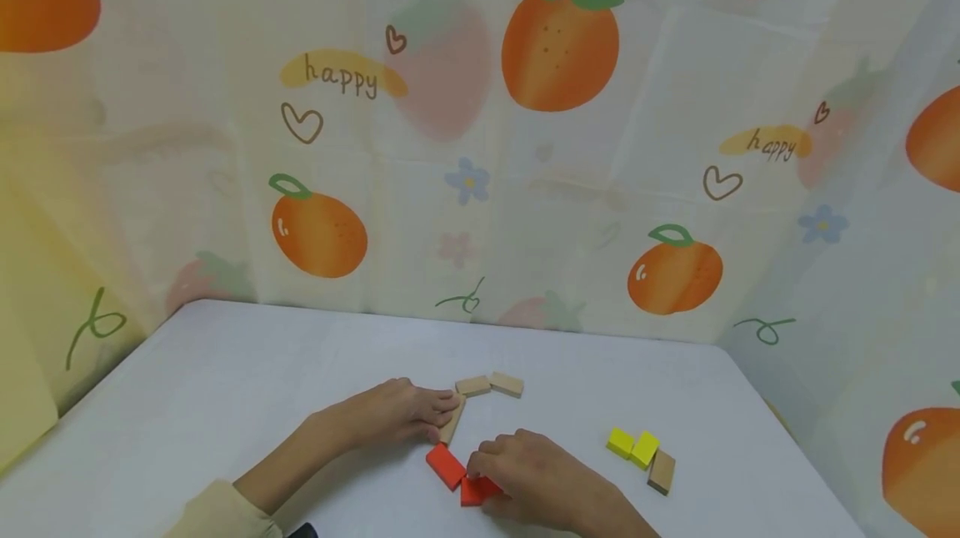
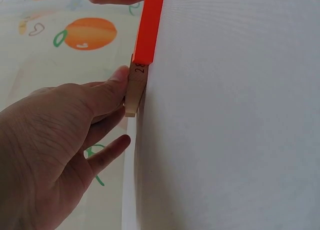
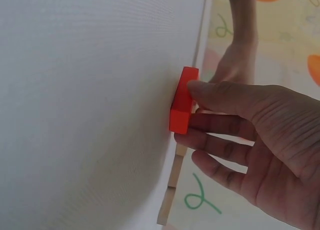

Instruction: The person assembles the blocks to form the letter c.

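My left hand is at a flat wooden block, its thumb and fingers on the block's sides. In the left wrist view, part of a number shows on that wooden block, and a red block meets its end. A slanted red block lies between the two hands. Just right of it, my right hand pinches another red block, partly hidden by the fingers. The right wrist view shows the thumb against this red block, which rests on the table.
Two wooden blocks lie end to end beyond the left fingertips. Farther right are two yellow blocks touching each other and a wooden block. The white table backs onto a fruit-print curtain.
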`<state>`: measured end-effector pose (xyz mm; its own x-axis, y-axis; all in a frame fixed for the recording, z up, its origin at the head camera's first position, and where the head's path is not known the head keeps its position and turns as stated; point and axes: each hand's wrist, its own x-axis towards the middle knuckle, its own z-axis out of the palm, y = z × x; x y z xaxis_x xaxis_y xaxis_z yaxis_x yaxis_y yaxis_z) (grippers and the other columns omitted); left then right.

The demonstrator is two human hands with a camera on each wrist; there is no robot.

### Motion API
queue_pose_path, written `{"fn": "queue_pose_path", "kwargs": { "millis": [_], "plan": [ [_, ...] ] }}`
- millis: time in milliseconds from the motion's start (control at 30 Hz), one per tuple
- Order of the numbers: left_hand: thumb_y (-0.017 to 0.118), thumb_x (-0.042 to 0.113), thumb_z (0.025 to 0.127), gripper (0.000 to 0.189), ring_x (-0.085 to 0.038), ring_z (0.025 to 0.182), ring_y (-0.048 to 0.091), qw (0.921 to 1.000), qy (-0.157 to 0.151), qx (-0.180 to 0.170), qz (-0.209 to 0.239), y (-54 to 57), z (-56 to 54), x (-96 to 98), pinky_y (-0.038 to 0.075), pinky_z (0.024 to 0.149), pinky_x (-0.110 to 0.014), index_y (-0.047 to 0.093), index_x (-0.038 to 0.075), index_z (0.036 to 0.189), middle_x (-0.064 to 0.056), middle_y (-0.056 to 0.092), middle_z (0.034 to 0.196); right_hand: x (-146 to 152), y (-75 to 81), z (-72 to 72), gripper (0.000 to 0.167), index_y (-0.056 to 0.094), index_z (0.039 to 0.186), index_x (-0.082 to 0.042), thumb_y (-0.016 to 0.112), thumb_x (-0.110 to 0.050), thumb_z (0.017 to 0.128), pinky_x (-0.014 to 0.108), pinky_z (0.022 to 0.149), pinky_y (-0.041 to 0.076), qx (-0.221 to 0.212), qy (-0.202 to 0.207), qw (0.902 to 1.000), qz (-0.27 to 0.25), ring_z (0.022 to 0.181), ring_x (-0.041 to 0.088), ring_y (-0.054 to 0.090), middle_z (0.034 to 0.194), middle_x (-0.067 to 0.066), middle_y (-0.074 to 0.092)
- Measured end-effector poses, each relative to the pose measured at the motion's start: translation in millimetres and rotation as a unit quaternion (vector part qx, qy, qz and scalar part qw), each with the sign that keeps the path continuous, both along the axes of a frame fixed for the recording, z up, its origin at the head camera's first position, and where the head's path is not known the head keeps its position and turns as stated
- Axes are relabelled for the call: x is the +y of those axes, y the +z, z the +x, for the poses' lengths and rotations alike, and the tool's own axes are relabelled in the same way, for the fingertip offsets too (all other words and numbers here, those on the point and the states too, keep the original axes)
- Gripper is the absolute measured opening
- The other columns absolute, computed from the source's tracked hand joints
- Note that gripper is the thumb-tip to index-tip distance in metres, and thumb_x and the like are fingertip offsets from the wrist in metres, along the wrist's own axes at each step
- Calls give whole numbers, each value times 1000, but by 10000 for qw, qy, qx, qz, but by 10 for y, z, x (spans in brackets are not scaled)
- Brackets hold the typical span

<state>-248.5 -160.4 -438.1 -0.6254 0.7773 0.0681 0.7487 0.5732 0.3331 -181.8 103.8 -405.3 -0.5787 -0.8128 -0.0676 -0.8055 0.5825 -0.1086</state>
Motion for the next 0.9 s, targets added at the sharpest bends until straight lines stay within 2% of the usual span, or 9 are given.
{"fn": "queue_pose_path", "kwargs": {
  "millis": [700,900],
  "plan": [
    [72,29,98,35,-22,131,67,9997,-175,133,87,17,7,-9,57,105,-44,74,14,130,-5,66,145,-41,14,-13,28,74,117,-32,83,-33,91,18,90,55,-89,-138,9997,183,81,-6,57,105,-20,74],
    [72,30,98,37,-22,131,67,9995,-217,200,82,9,-8,-10,57,105,-44,73,14,131,-5,66,145,-51,11,-13,24,74,115,-33,82,-33,92,18,92,56,6,-75,9999,139,82,-6,57,104,-21,74]
  ]
}}
